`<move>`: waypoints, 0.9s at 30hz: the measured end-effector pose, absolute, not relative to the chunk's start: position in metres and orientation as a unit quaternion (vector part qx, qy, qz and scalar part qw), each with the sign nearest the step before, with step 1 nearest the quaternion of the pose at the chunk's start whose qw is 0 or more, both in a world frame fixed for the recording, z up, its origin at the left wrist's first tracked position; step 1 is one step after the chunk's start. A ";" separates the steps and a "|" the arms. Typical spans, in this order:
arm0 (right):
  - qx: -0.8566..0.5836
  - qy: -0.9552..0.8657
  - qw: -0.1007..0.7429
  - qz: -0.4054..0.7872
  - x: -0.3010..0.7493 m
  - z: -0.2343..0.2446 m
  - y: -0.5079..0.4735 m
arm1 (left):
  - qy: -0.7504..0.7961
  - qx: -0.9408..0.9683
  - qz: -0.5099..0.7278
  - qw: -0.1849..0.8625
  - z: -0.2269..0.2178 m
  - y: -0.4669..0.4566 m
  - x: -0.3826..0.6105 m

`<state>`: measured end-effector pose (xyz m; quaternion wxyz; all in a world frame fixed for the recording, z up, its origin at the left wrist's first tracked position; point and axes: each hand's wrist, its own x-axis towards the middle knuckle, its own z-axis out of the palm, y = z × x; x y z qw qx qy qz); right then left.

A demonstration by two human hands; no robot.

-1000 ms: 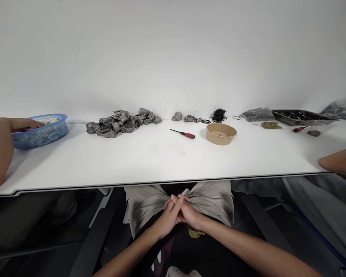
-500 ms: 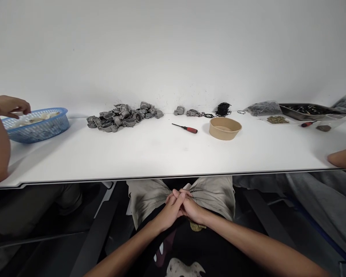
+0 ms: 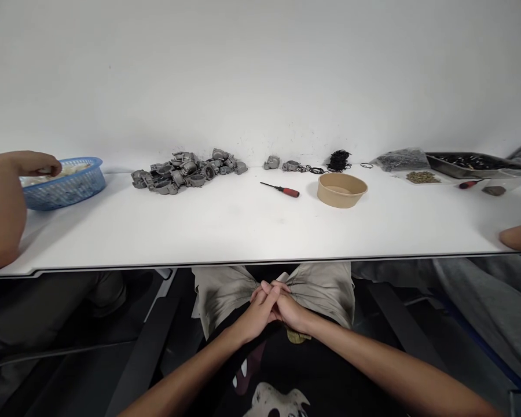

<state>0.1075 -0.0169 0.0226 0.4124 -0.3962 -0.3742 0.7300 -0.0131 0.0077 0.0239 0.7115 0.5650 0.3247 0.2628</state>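
My left hand (image 3: 257,313) and my right hand (image 3: 287,309) rest in my lap below the table edge, fingers interlaced with each other and holding nothing. On the white table (image 3: 243,226) in front of me lie a red-handled screwdriver (image 3: 281,189), a tan paper bowl (image 3: 341,189) and a heap of grey metal fittings (image 3: 186,168). Two more grey fittings (image 3: 278,164) and black rubber rings (image 3: 330,163) lie by the wall.
A co-worker's hand (image 3: 28,164) reaches over a blue basket (image 3: 65,180) at the far left. Another person's arm (image 3: 520,236) rests on the table's right edge. A dark tray (image 3: 473,163), bagged parts (image 3: 399,158), small brass pieces (image 3: 422,176) and a second screwdriver (image 3: 469,184) lie far right.
My clasped hands stay in my lap. The co-worker's hand at the left lifted from the blue basket and came back over its rim. The view tilted slightly.
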 end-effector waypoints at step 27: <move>-0.401 -0.333 0.440 0.732 0.101 0.006 -0.013 | 0.352 0.588 0.271 0.676 0.023 0.007 -0.016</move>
